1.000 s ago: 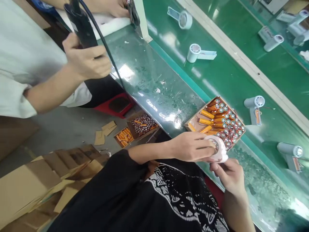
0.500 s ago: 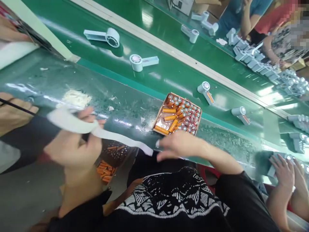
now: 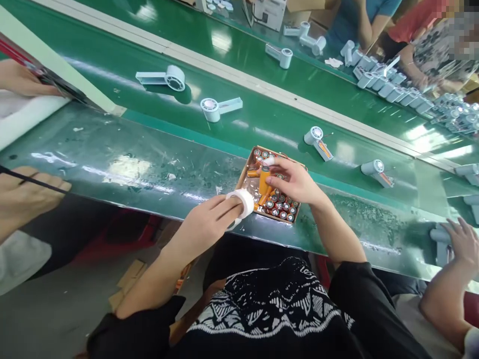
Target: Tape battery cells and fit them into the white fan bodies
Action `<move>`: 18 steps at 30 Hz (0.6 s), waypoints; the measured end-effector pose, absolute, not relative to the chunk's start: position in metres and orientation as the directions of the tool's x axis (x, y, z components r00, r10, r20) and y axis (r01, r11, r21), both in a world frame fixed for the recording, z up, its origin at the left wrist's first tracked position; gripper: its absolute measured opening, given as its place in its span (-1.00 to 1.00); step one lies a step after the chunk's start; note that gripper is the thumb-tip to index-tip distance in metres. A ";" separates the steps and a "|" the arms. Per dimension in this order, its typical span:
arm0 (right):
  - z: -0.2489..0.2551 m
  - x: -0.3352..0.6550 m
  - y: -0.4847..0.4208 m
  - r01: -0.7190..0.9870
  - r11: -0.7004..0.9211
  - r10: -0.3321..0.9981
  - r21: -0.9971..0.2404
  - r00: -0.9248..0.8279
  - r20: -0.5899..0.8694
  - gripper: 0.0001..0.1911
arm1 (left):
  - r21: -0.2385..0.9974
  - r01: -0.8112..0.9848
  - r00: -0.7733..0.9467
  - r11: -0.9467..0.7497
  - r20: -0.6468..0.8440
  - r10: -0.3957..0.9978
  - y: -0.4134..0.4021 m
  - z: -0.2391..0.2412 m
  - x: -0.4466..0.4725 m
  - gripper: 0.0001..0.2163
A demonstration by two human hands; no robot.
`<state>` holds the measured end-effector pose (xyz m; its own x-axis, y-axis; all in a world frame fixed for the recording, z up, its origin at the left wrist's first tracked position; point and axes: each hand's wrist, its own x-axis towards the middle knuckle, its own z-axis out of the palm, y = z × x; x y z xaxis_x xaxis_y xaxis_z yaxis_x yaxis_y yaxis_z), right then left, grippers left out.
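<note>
Left hand [image 3: 204,227] closed around a white tape roll [image 3: 242,202], held just over the table [image 3: 149,154] edge, beside the cardboard box [image 3: 250,170]. Right hand [image 3: 294,179] inside the box, fingers curled, pinching one orange battery [image 3: 264,180]; a white wrap on the index fingertip. Box is full of orange batteries, too many to count, most standing on end. Five small fans in view on the near green belt [image 3: 262,127]. Co-worker's hand [image 3: 464,244] at right rests on a grey part.
</note>
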<state>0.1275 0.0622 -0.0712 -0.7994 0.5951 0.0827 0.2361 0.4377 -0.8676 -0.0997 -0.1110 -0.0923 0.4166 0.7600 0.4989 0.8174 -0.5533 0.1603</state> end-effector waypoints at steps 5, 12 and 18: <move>-0.061 0.165 0.030 0.157 0.328 0.607 -0.932 -0.791 0.080 -0.60 | -0.054 0.775 0.596 -0.630 0.394 0.700 -0.097 -0.087 -0.093 -0.70; -0.050 0.178 0.005 0.447 0.438 0.669 -0.780 -0.742 -0.050 -0.78 | -0.160 0.750 0.657 -0.642 0.296 0.694 -0.080 -0.070 -0.069 -0.74; -0.091 0.178 -0.002 -0.016 -0.024 0.922 -1.000 -0.387 -0.015 -0.54 | -0.230 0.800 0.598 -0.555 0.398 0.696 -0.081 -0.071 -0.034 -0.83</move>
